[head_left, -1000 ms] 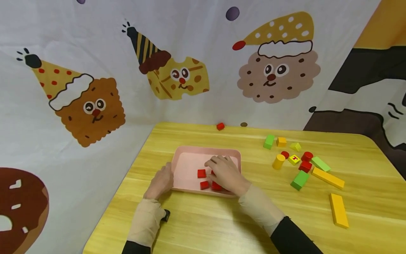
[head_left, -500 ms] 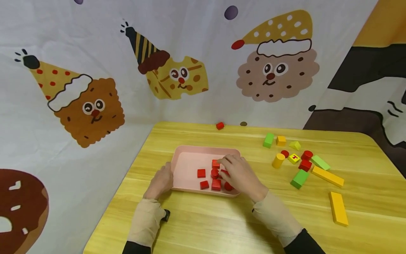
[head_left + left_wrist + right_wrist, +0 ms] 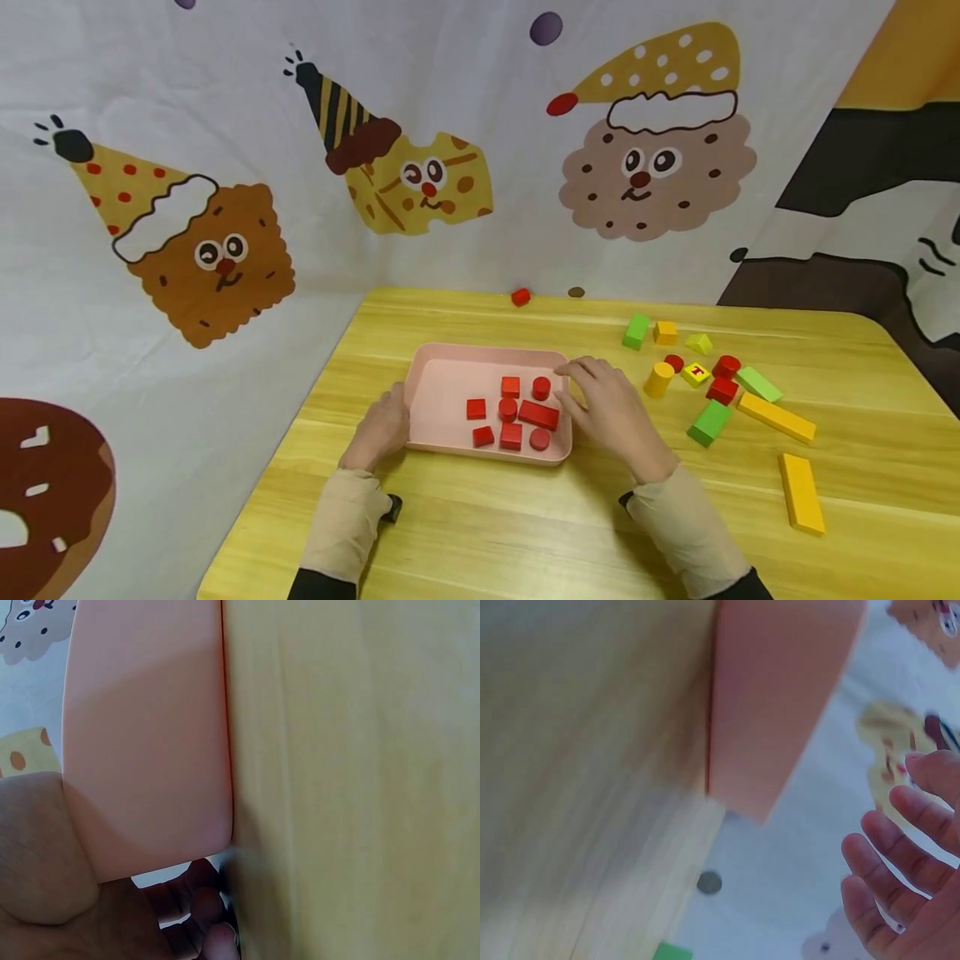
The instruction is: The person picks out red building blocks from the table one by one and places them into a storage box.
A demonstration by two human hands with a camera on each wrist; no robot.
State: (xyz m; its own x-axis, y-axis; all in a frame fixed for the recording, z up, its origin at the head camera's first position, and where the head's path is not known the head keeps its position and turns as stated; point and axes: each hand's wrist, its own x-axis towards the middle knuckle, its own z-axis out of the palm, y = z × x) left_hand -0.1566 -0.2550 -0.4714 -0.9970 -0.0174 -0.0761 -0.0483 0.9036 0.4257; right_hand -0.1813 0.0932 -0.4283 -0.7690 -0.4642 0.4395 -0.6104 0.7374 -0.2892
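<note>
A shallow pink tray sits on the table, with several red blocks in its middle and right part. Among them are a long red block and a red cylinder. My left hand holds the tray's left end, with the thumb at the rim and the fingers curled beside the end wall. My right hand hovers by the right rim with nothing in it. Its fingers are spread and slightly bent in the right wrist view.
Several loose blocks lie to the right, including a green block, a yellow cylinder and a long yellow block. One red block lies at the table's back edge, against the printed cloth.
My right hand has drawn back rightward from over the red blocks to the tray's right rim, uncovering them. The left hand has stayed at the tray's left end.
</note>
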